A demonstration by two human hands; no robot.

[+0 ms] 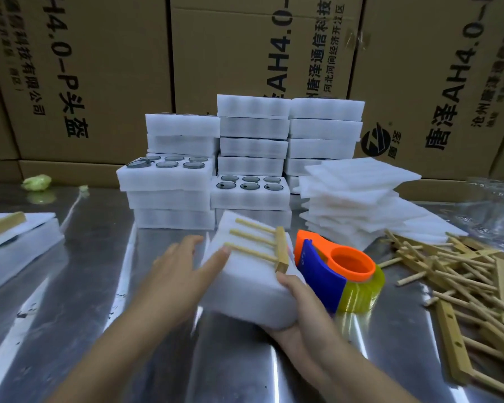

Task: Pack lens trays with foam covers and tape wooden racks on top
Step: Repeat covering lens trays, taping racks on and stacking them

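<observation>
A covered white foam tray [245, 283] is tilted up off the metal table [85, 286] in front of me. A wooden rack [262, 248] with three dowels lies on its top. My right hand [297, 309] grips the tray's near right corner from below, thumb beside the rack's bar. My left hand [184, 271] lies flat against the tray's left side, fingers straight, a fingertip touching a dowel end. An orange and blue tape dispenser [332, 271] with yellowish tape stands just right of the tray.
Stacks of foam lens trays [253, 146] stand behind, two open ones showing lenses [249, 183]. Foam cover sheets [358, 196] are piled at right, beside a heap of wooden racks [472, 280]. A packed tray [15, 239] lies far left. Cardboard boxes [99, 68] wall the back.
</observation>
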